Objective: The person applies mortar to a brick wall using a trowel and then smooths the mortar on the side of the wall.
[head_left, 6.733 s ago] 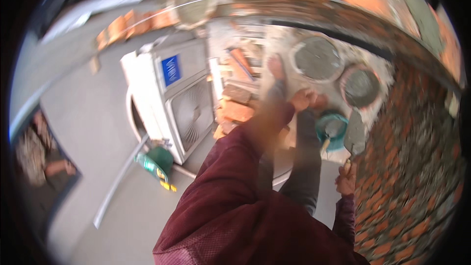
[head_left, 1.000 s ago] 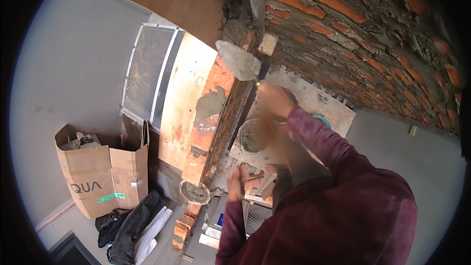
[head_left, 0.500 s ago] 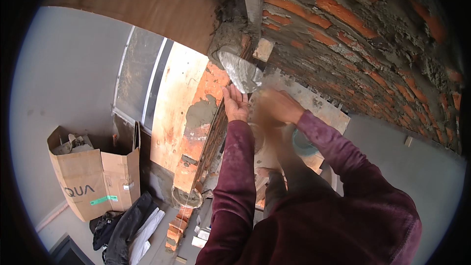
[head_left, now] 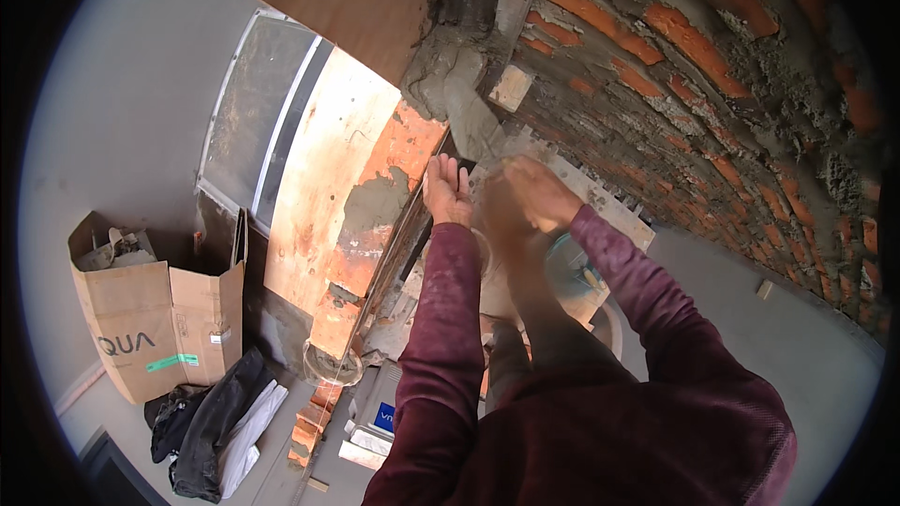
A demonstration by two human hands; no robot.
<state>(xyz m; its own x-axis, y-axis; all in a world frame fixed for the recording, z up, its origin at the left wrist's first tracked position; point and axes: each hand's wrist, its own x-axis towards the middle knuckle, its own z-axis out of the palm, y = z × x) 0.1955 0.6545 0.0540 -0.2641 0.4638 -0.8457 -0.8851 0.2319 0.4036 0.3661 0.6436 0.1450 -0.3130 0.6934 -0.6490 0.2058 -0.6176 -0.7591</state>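
Note:
My right hand is closed round the handle of a trowel, most of the handle being hidden by the fingers. The greyish blade points away from me, its far end against wet mortar heaped on top of the brick ledge. Below the blade, my left hand is cupped with the palm up and fingers stretched out. Nothing shows in it. Another patch of mortar coats the ledge to the left of this hand.
A rough brick wall rises on the right. A small wooden block sits beside the blade. Beneath my right arm are a mortar-spotted board and a teal bucket. At lower left stand a cardboard box and dark clothes.
The trowel blade has turned from showing a shiny wet face to a duller one, lying nearer the mortar heap. My left hand's fingers have curled slightly. The whole view has shifted a little.

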